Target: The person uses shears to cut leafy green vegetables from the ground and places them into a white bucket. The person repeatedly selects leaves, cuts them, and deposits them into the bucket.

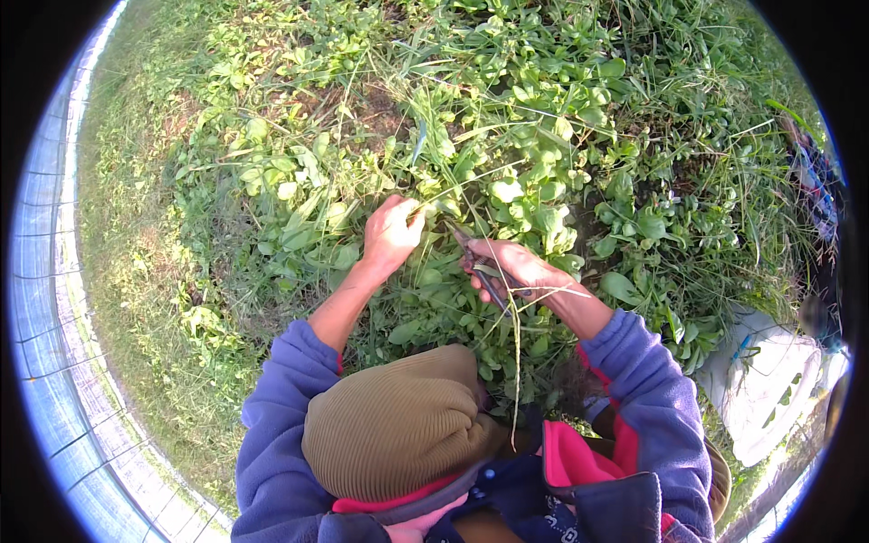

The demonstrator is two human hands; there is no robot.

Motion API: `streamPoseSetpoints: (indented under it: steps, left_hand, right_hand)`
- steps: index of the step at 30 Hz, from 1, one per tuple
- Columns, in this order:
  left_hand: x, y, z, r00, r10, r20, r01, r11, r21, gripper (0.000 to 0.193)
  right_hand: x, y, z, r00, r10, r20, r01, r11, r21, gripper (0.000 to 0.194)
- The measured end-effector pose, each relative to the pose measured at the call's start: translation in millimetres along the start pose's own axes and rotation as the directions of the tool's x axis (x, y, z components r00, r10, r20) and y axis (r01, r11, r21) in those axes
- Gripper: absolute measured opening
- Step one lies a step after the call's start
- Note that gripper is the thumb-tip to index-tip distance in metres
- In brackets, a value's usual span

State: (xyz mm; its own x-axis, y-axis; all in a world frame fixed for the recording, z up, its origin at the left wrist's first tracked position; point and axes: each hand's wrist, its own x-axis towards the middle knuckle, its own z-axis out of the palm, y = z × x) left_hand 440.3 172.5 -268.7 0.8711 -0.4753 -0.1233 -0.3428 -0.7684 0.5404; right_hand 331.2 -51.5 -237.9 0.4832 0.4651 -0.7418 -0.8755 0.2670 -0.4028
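My left hand (396, 227) pinches a thin green grass stem (468, 182) between thumb and fingers, low among the plants. Just to its right, my right hand (502, 268) is closed on a pair of hand pruners (490, 282), whose tip points up and left into the leaves; whether the blades are open cannot be told. A dry seed-head stalk (516, 366) hangs across the right hand and down before my jacket. Broad-leaved green plants (543, 197) grow around both hands, mixed with long grass.
A whitish sack or sheet (767, 387) lies at the lower right, with a small blue item (742, 346) on it. Dark and blue cloth-like things (815, 190) are at the right rim. Translucent sheeting with a grid of lines (47, 271) curves along the left. My corduroy-covered knee (394, 427) is bent below my hands.
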Motion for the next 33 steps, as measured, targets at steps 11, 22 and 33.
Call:
streamPoseSetpoints:
  steps: [11,22,33]
  left_hand:
    - [-2,5,0,0.998,0.036,-0.049,-0.039,0.997,-0.06,0.017]
    - [-3,21,1,0.986,0.167,-0.016,-0.165,0.982,0.094,0.027]
    - [-8,19,-27,0.951,-0.14,0.275,0.286,0.734,-0.616,0.014]
  right_hand:
    - [43,1,4,0.996,0.067,-0.057,-0.059,0.989,0.133,0.04]
    - [16,19,11,0.995,-0.021,-0.101,0.031,0.994,0.1,0.043]
    - [-21,27,5,0.948,-0.258,-0.186,0.268,0.963,0.029,0.035]
